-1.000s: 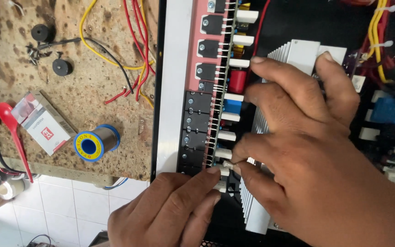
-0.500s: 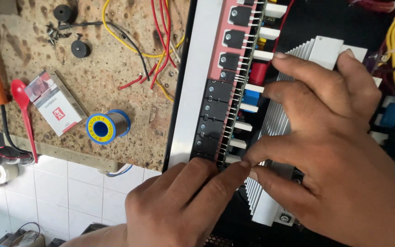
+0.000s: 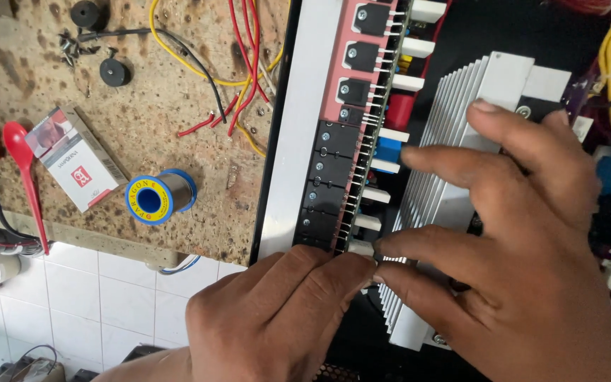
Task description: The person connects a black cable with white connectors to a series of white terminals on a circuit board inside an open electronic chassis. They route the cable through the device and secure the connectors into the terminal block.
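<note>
Both hands' fingertips meet at the near end of the transistor row (image 3: 334,177), right hand (image 3: 532,255) spread loosely over the finned heatsink (image 3: 440,141), left hand (image 3: 284,318) curled; whether either grip pinches anything, I cannot tell. The row runs lengthwise away from us. Left on the table (image 3: 143,127): a white-and-red box (image 3: 76,166), a blue-rimmed solder spool (image 3: 158,196).

Heat sink (image 3: 454,134): bare finned metal, matt silver. Transistors (image 3: 330,173): matt black plastic on a smooth white metal rail (image 3: 298,127). Desk (image 3: 143,120), at 10 o'clock: rough, pitted, speckled brown. Solder spool (image 3: 157,197): glossy blue plastic. Spoon (image 3: 26,177): glossy red plastic.
</note>
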